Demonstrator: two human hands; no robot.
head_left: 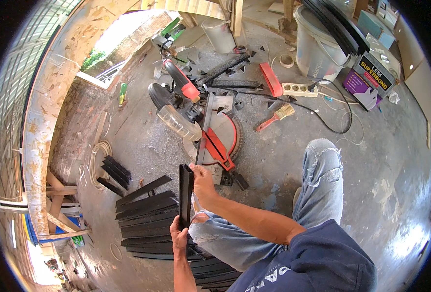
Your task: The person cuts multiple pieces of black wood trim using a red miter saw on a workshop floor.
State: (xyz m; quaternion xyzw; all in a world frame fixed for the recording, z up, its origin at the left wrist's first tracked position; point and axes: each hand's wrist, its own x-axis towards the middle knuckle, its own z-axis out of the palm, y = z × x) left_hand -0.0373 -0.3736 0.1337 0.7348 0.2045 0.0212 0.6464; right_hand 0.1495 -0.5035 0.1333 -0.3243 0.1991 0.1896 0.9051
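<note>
Both my hands hold a black channel-shaped profile point(185, 192), upright in the picture, in front of my bent knee. My left hand point(179, 236) grips its near end. Farther up, my right hand point(204, 186) is closed around its far end. Just beyond stands a red and black miter saw point(218, 146) with a round base, a metal fence and a clear blade guard point(179, 123). Beside the held piece, to the left, many similar black profiles point(147, 219) lie in a row on the floor. A few shorter black pieces point(115, 173) lie beyond them.
A brush point(276, 117), a power strip point(299, 89) with a black cable, and a red plastic piece point(271, 79) lie right of the saw. A white bucket point(318, 48) and a purple-black box point(366, 82) stand at far right. A coiled cable point(98, 155) lies left.
</note>
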